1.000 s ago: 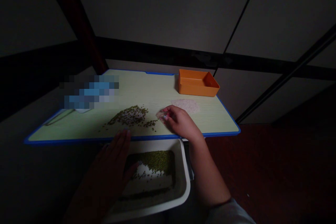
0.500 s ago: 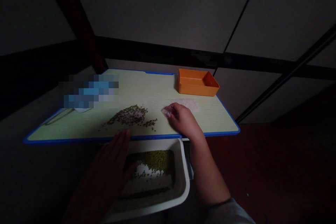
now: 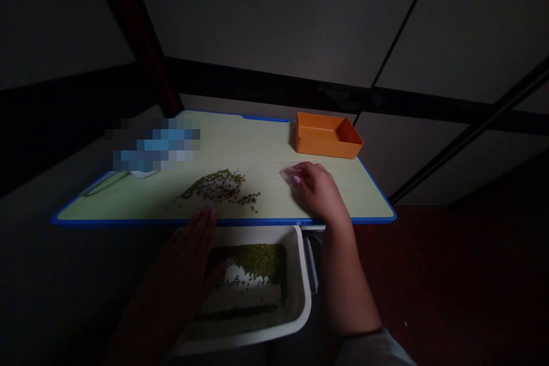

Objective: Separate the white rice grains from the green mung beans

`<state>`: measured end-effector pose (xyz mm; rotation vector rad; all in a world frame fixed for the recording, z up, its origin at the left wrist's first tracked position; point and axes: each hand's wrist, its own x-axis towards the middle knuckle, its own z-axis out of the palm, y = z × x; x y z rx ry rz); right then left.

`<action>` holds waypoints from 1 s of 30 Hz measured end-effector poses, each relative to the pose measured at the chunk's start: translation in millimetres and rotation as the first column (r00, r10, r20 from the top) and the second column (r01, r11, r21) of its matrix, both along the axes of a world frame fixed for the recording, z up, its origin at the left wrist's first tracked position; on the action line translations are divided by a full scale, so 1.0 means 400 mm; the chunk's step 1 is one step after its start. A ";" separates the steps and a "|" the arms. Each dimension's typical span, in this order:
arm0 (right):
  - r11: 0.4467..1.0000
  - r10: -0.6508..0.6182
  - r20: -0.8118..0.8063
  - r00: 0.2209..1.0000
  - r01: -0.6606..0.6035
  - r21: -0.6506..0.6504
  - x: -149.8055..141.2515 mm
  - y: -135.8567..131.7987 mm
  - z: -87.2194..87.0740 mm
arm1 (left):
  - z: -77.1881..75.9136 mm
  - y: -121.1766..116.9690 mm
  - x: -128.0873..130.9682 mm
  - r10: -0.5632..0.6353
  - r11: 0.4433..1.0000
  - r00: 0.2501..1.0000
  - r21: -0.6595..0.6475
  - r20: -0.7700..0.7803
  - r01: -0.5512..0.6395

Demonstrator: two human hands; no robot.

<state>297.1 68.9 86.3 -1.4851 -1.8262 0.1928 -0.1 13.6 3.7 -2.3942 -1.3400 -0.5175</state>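
My right hand is above the right half of the pale board, its thumb and fingers pinched on a small translucent piece of plastic. What exactly this piece is, I cannot make out. My left hand lies in shadow with its fingers stretched out, over the left side of the white tray and up to the board's blue front edge. Just beyond its fingertips spreads a loose pile of small green and brown beans, with some whitish bits among them. More green beans lie inside the tray.
At the board's back right corner stands an orange box. A blurred-out blue and white object with a thin cord is on the left. Dark wall panels rise behind the board, and reddish floor shows at right.
My right hand has moved a little to the right with the plastic piece. The whitish patch beside it on the board no longer shows. My left hand stays by the pile.
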 end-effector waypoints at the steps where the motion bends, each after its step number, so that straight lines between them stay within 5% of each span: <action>1: 0.998 0.063 -0.015 0.998 -0.063 -0.005 -0.008 -0.007 0.006 | 0.001 -0.001 0.000 -0.003 1.000 1.000 0.008 -0.006 0.003; 5: 0.917 0.393 -0.089 0.915 -0.397 -0.042 -0.049 -0.036 0.033 | 0.003 -0.003 0.003 0.011 1.000 1.000 0.008 -0.025 -0.011; 9: 0.848 0.510 -0.102 0.854 -0.520 -0.107 -0.085 -0.046 0.042 | 0.002 -0.004 0.005 0.023 1.000 0.999 -0.009 -0.024 -0.024; 30: 0.899 0.431 0.085 0.898 -0.420 -0.123 -0.117 -0.046 0.022 | 0.008 -0.006 0.009 0.030 1.000 0.999 -0.004 -0.028 -0.030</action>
